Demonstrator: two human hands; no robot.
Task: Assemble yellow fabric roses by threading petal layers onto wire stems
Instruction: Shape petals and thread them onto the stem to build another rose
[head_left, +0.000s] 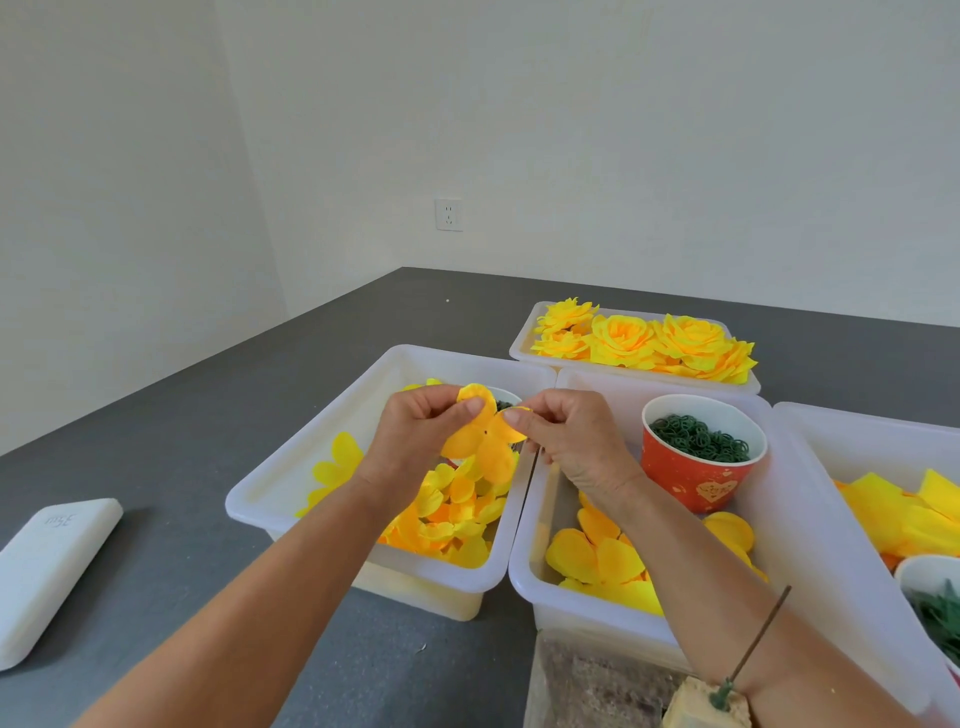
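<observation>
Nearest the camera, a thin wire stem (758, 636) stands tilted in a pale foam block (696, 704) at the bottom edge, crossing in front of the right forearm. To the left, a white flat pack (49, 569) lies on the grey desk (208, 415). Further in, both hands are raised over two white bins: the left hand (415, 436) pinches one lobe of a yellow petal layer (483, 436) between thumb and fingers, and the right hand (569, 441) pinches the opposite lobe, so the layer hangs spread between them, a small hole showing at its centre. Beneath it, the left bin (291, 483) holds loose yellow petals (447, 519); the middle bin (524, 566) holds larger petals and a red paper cup (696, 478) of green rings (698, 439). A right-hand bin (831, 467) holds yellow fabric sheets (893, 514). Farthest back, a tray (524, 343) carries finished yellow roses (649, 340), below a wall socket (448, 214).
</observation>
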